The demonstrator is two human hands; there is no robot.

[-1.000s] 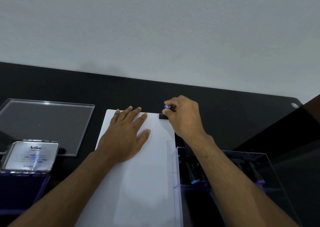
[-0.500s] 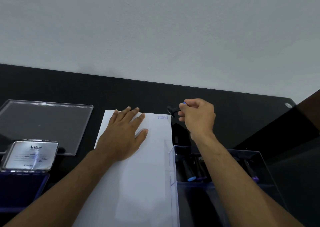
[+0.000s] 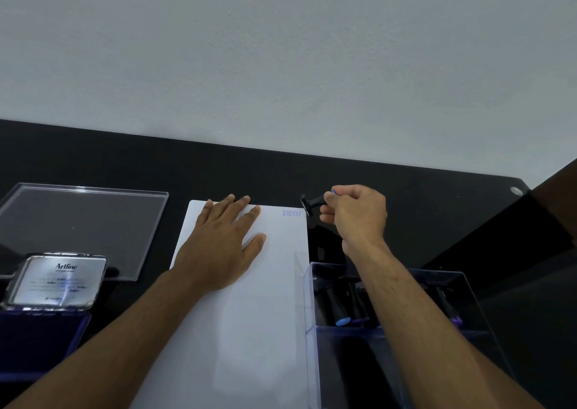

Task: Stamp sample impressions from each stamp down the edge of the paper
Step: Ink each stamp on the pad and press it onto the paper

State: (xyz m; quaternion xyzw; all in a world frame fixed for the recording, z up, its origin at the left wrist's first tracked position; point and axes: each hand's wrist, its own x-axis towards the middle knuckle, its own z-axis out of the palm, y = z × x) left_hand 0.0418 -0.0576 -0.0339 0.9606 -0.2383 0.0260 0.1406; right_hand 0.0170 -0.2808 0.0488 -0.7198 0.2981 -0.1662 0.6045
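A white sheet of paper (image 3: 256, 308) lies on the black table. My left hand (image 3: 220, 243) rests flat on its upper part, fingers straight. A pale blue impression reading FRAGILE (image 3: 292, 213) sits at the paper's far right corner. My right hand (image 3: 356, 215) pinches a small black stamp (image 3: 310, 204) by its blue-tipped handle, lifted just off the paper's right edge and tipped sideways. An open ink pad (image 3: 34, 343) with its silver Artline lid (image 3: 57, 280) raised stands at the left.
A clear plastic box (image 3: 390, 333) holding several more stamps stands right of the paper, under my right forearm. Its clear lid (image 3: 81, 224) lies flat at the far left. A white wall rises behind the black table (image 3: 437, 196).
My right hand lifted the stamp off the paper's far right corner and drew it to the right, uncovering the FRAGILE impression. My left hand stayed flat on the paper.
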